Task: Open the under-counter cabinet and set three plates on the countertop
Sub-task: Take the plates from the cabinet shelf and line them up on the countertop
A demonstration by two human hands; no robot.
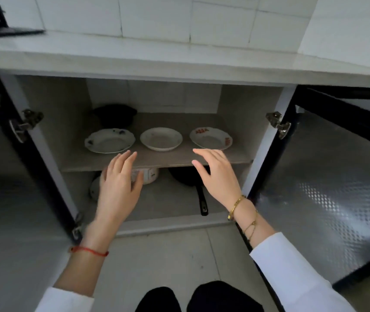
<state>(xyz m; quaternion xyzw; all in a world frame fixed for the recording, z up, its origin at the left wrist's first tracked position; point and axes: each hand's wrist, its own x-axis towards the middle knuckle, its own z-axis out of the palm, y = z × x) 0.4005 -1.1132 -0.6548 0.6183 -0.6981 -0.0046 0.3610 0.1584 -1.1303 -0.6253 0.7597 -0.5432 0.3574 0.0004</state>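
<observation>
With both cabinet doors (328, 176) already swung wide, the head view shows three plates in a row on the upper shelf (157, 161): the blue-patterned plate (109, 141) just beyond the left hand (118, 188), the red-patterned plate (211, 138) just beyond the right hand (219, 176), the plain plate (161, 139) between them. Both hands hover open, fingers spread, holding nothing, and the countertop (179, 57) sits right above. Stuff on the lower shelf is half hidden by the hands: a frying pan (193, 183), something white, can't tell what.

No text, label, brand or number can be read. The right-hand plate (211, 138) carries red marks on its rim, and the left-hand plate (109, 140) dark ones, all too blurred to tell.
</observation>
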